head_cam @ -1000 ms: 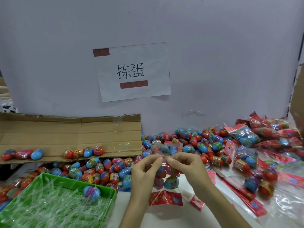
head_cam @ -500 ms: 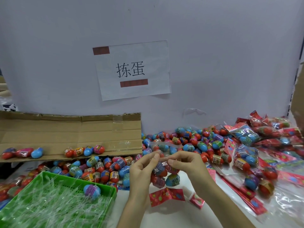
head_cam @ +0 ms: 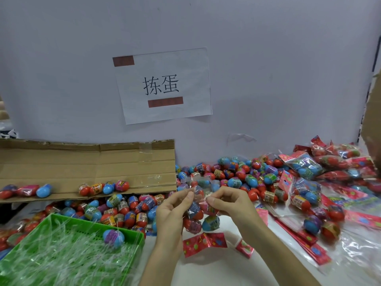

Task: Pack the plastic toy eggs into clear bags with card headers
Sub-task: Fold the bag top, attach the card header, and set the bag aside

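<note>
The white table (head_cam: 216,271) carried a green plastic tray (head_cam: 97,223) at the front left. Behind the tray lay a flattened cardboard sheet (head_cam: 82,166), against the wall. Loose toy eggs (head_cam: 237,174), red and blue, were heaped from under the cardboard's front edge across to the middle back. Packed bags (head_cam: 305,166) of eggs were piled on the right, with flat red card headers (head_cam: 309,246) spread just in front of them. A folded red header (head_cam: 204,243) lay near the middle, and a smaller red piece (head_cam: 244,247) just beside it.

Bare tabletop (head_cam: 206,271) lies open between the green tray (head_cam: 140,244) and packed bags (head_cam: 305,168); loose eggs (head_cam: 233,172) and a cardboard flap (head_cam: 82,162) block the back.
</note>
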Tool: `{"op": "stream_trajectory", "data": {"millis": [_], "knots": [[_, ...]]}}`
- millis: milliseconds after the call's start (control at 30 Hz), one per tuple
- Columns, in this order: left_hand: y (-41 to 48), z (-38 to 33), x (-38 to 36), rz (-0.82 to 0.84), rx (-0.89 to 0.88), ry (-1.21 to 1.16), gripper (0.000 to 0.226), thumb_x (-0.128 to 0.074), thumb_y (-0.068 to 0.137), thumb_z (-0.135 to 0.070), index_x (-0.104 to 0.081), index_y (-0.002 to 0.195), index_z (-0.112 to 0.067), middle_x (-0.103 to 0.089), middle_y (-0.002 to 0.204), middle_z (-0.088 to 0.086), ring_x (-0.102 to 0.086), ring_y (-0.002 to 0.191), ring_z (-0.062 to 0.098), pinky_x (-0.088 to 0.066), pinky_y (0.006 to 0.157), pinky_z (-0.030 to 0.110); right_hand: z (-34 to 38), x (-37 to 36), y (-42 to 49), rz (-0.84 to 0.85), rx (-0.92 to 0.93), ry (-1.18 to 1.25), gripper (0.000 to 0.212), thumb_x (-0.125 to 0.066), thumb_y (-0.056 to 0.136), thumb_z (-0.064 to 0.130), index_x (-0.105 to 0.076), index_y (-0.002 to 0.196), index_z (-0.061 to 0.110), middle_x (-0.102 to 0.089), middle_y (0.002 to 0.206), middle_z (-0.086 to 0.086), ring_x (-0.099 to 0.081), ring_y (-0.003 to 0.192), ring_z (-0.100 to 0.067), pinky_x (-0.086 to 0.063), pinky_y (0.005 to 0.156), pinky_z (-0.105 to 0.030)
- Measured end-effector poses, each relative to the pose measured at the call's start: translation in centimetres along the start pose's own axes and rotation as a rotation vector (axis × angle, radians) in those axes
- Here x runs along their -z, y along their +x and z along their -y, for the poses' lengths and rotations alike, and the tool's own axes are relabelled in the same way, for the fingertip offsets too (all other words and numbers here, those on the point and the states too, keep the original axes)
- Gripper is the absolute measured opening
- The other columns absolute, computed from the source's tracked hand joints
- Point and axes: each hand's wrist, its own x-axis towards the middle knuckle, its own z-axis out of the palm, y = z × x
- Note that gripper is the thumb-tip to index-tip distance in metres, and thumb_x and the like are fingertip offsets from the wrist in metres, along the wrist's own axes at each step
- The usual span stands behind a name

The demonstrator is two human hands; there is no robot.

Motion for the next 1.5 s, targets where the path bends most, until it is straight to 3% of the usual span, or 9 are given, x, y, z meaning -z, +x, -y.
{"op": "stream_trajectory", "data": {"millis": [200,333,500,667,867,1033,1200,1367,1500], "knots": [[0.1,-0.6,-0.2,0.134,0.081,-0.032,0.037,-0.068,0.083,-0.043,-0.081,0.105,-0.017,-0.077,0.112,0.013,-0.075,0.105,0.030,-0.062,0.081,0.038,-0.1,0.5,0.3,-0.044,-0.025,0.067,0.012,-0.073,0.090,0.014,-0.080,0.080,0.014,-0.076,0.082,-0.010,-0.069,0.075,-0.016,-0.056,0.067,-0.026],[0.2,-0.9,-0.1,0.244,0.163,-0.074,0.057,-0.053,0.090,-0.060,-0.072,0.128,-0.021,-0.073,0.128,0.007,-0.068,0.120,0.024,-0.052,0.102,0.045,0.0,0.8,0.6,-0.012,-0.095,0.346,0.016,-0.068,0.088,0.021,-0.081,0.093,0.013,-0.076,0.100,-0.011,-0.072,0.089,-0.023,-0.058,0.082,-0.035],[-0.9,-0.5,-1.3,0.416,0.196,0.115,0.044,-0.064,0.093,-0.056,-0.072,0.127,-0.030,-0.072,0.130,0.004,-0.068,0.120,0.022,-0.059,0.095,0.038,0.1,0.3,0.4,0.010,0.014,0.326,0.020,-0.070,0.083,0.026,-0.079,0.096,0.013,-0.075,0.104,-0.015,-0.068,0.097,-0.024,-0.051,0.086,-0.033],[-0.6,0.1,-1.2,0.392,0.132,0.224,0.049,-0.072,0.084,-0.064,-0.078,0.115,-0.027,-0.077,0.115,0.006,-0.074,0.105,0.019,-0.059,0.082,0.028,-0.4,0.3,0.7,-0.154,0.095,-0.093,0.012,-0.072,0.093,0.025,-0.076,0.101,0.031,-0.074,0.104,0.009,-0.068,0.102,-0.022,-0.060,0.086,-0.040],[-0.3,0.0,-0.9,0.197,0.088,0.163,0.055,-0.075,0.072,-0.053,-0.072,0.111,-0.014,-0.079,0.102,0.010,-0.077,0.090,0.027,-0.062,0.076,0.033,0.6,0.6,0.8,-0.080,-0.007,0.223,0.044,-0.053,0.090,0.052,-0.076,0.104,0.017,-0.075,0.101,-0.005,-0.068,0.091,-0.022,-0.054,0.078,-0.036],[-0.7,-0.3,-0.7,0.176,-0.015,0.242,0.059,-0.080,0.066,-0.053,-0.066,0.111,-0.017,-0.079,0.097,0.006,-0.078,0.090,0.026,-0.064,0.077,0.036,0.9,-0.1,0.6,-0.027,-0.003,0.106,0.011,-0.067,0.096,0.025,-0.077,0.100,0.026,-0.076,0.098,0.003,-0.072,0.097,-0.017,-0.058,0.071,-0.026],[-0.6,-0.2,-1.0,0.132,-0.044,0.254,0.047,-0.070,0.074,-0.054,-0.069,0.111,-0.023,-0.079,0.098,-0.004,-0.075,0.092,0.014,-0.060,0.077,0.028,0.4,0.4,0.1,-0.081,0.010,0.091,0.010,-0.074,0.089,0.009,-0.075,0.094,0.017,-0.075,0.091,-0.005,-0.074,0.089,-0.024,-0.060,0.078,-0.040],[-0.2,-0.4,-0.3,0.046,-0.068,0.064,0.018,-0.065,0.096,-0.018,-0.073,0.106,-0.006,-0.080,0.099,0.011,-0.077,0.091,0.027,-0.061,0.069,0.025,0.8,0.0,0.0,-0.047,-0.010,0.113,0.012,-0.071,0.092,0.018,-0.077,0.084,0.025,-0.075,0.089,0.000,-0.072,0.086,-0.013,-0.058,0.074,-0.030],[-0.3,-0.5,-0.3,0.046,-0.048,-0.024,0.012,-0.064,0.096,-0.011,-0.072,0.104,-0.006,-0.079,0.098,0.015,-0.077,0.082,0.023,-0.059,0.062,0.024,0.9,-0.1,-0.1,-0.056,-0.010,0.144,0.023,-0.064,0.097,0.022,-0.078,0.079,0.023,-0.076,0.086,-0.003,-0.070,0.078,-0.012,-0.054,0.063,-0.022]]}}
